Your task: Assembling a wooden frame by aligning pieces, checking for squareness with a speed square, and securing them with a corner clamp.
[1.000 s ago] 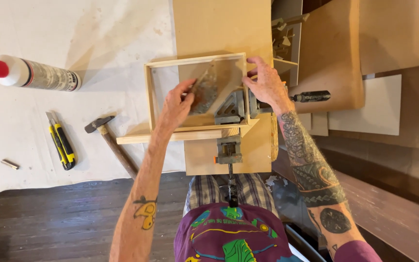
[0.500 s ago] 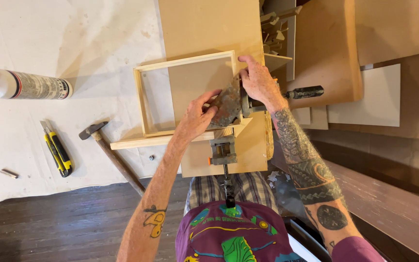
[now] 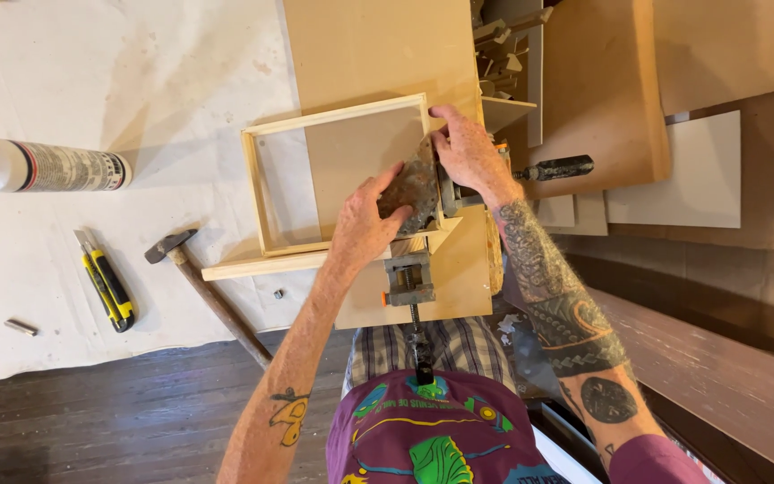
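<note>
A square pale wooden frame (image 3: 258, 193) lies flat on a brown board (image 3: 378, 45). Its near right corner sits in a rusty metal corner clamp (image 3: 416, 190). My left hand (image 3: 362, 226) lies on that clamp, fingers curled over its rusty plate. My right hand (image 3: 468, 148) grips the frame's right rail and corner beside the clamp. One black screw handle (image 3: 555, 168) sticks out to the right. Another clamp screw (image 3: 408, 280) points toward my body. A loose wooden strip (image 3: 262, 266) lies along the frame's near side.
On the white sheet to the left lie a glue bottle with a red cap (image 3: 42, 168), a yellow utility knife (image 3: 105, 289), a hammer (image 3: 206, 291) and a small metal bit (image 3: 20, 327). Boards and a box of wood scraps (image 3: 499, 54) lie to the right.
My left hand has moved from inside the frame to the rusty clamp at its corner. My right hand has stayed on that corner. The view has shifted slightly.
</note>
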